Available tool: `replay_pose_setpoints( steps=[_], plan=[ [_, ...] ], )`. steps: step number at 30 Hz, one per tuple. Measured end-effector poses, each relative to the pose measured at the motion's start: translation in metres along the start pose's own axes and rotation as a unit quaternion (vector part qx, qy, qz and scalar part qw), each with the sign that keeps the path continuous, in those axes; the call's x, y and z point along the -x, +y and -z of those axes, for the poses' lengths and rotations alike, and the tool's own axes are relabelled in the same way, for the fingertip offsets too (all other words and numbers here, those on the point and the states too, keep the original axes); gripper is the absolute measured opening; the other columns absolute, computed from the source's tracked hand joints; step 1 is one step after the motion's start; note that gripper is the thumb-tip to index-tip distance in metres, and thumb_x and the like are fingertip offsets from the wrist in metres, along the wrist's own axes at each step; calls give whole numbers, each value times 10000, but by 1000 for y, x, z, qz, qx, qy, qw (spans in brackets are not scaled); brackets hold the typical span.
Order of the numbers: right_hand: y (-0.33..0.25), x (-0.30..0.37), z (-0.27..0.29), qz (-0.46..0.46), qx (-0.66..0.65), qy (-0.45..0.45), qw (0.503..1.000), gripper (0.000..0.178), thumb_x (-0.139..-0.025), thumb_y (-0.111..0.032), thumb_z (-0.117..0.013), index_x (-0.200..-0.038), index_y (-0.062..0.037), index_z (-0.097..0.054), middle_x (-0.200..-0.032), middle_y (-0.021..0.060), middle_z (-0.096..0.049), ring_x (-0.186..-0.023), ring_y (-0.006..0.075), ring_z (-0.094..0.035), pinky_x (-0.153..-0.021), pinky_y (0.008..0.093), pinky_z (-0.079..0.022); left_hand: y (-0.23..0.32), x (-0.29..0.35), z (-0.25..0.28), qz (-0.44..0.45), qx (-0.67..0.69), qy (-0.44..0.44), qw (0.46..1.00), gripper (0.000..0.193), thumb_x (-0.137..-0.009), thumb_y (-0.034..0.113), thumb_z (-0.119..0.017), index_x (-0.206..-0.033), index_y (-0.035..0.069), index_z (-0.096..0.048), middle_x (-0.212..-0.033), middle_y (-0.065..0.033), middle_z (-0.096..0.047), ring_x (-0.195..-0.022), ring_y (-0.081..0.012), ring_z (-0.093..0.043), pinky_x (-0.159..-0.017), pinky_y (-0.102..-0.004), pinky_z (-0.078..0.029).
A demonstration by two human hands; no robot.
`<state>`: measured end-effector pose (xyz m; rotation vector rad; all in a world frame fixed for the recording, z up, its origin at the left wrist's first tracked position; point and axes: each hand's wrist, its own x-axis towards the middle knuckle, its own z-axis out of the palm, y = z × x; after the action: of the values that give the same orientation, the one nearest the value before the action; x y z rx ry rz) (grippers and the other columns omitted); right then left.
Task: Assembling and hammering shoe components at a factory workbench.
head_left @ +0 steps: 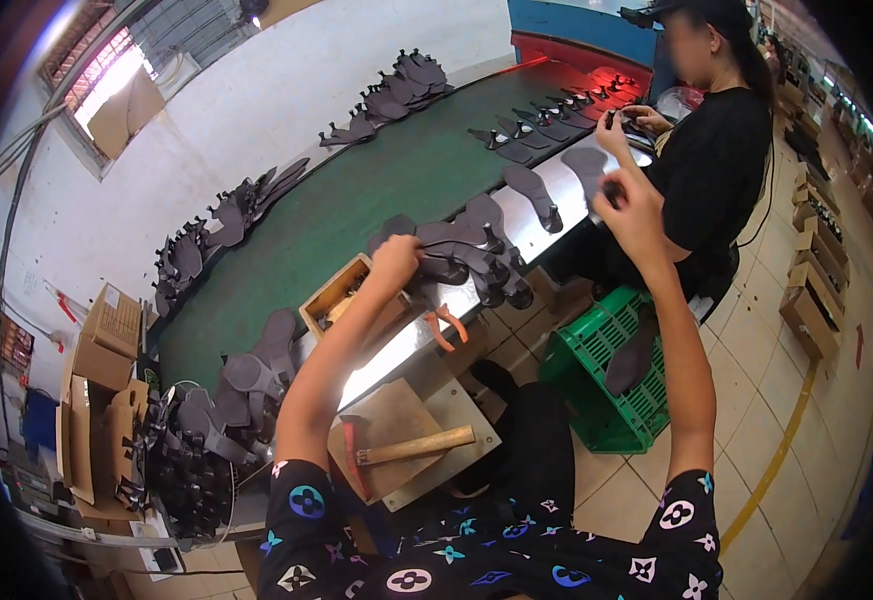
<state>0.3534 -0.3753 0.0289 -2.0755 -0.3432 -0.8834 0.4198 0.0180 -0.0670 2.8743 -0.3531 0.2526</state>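
Note:
My left hand (396, 262) is closed at the near edge of the green belt, its fingers at the dark strap of a grey-soled sandal (440, 238) in a heap of heeled sandals. My right hand (636, 215) is raised at the right, its fingers closed round the dark heel end of a sandal (584, 168); the grip is partly hidden and slightly blurred. Between the hands, another heeled sandal (526, 188) lies across the metal edge. Beside my left forearm is a wooden box (341, 290), and orange-handled pliers (446, 328) hang at the edge.
A hammer (416, 446) rests on a board before me. A green crate (604, 390) stands on the floor at right. A co-worker in black (726, 160) sits close at far right. Sandals (196, 245) line the belt's (296, 240) far side; cartons (106, 360) stand left.

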Motion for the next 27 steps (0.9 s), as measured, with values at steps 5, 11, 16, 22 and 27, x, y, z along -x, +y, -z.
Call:
replay_pose_setpoints(
  steps=[5,11,16,22,27],
  plan=[
    [-21,86,76,-66,-20,64,996,153,-819,-72,-692,-956,-53,-628,-690,-21,-452,-610,61,-382,-546,228,-331,-36,-21,81,115,269,222,930,249,-964,175,-595,-846,-33,-663,-711,-68,-641,-738,-198,-668,-707,-316,-520],
    [7,192,110,-213,-159,106,958,175,-879,-105,-686,-1013,-45,-590,-868,-56,-491,-705,27,-398,-605,189,-331,4,-37,110,125,738,161,644,183,-985,138,-557,-1039,-35,-584,-1046,-133,-644,-948,-302,-663,-915,-441,-576],
    [-3,235,101,-326,-258,134,900,177,-888,-96,-681,-1022,-82,-564,-760,-81,-463,-588,0,-386,-495,169,-286,57,-73,75,97,852,140,495,183,-983,92,-532,-1061,-73,-532,-1114,-185,-593,-1089,-318,-606,-990,-513,-537],
    [-1,280,112,-372,-235,138,887,183,-895,-115,-684,-1027,-77,-562,-772,-64,-492,-592,9,-405,-494,171,-298,88,-67,17,165,458,-80,870,650,-953,454,-551,-1319,-75,-453,-1234,-262,-600,-1183,-389,-581,-1011,-557,-437],
    [-4,304,111,-418,-238,131,867,192,-895,-132,-689,-1024,-76,-559,-765,-55,-499,-560,13,-409,-465,177,-302,30,-2,-7,55,-149,-191,969,479,-863,388,-653,-1133,-8,-647,-1069,-259,-677,-1027,-378,-661,-872,-449,-520]
  ],
)
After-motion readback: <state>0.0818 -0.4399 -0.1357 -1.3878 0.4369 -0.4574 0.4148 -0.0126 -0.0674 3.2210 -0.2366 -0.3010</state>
